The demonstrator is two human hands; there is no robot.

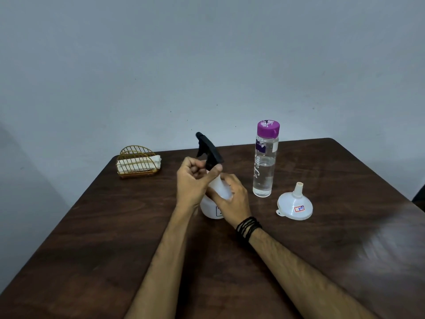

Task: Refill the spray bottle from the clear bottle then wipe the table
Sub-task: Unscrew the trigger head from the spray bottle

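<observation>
The translucent white spray bottle (pixel 212 199) stands mid-table (pixel 115 226), its body wrapped by the right hand (pixel 230 199) grip while the left hand (pixel 195 180) pinches the black trigger head (pixel 210 150). At three o'clock stands the smooth cylindrical clear bottle (pixel 264 166), purple-capped, with a white plastic funnel (pixel 295 204) beside it.

spray bottle (pixel 213 199): white body, black trigger head, upright, frame centre | clear bottle (pixel 265 161): purple cap on, upright, part-filled, right of centre
</observation>
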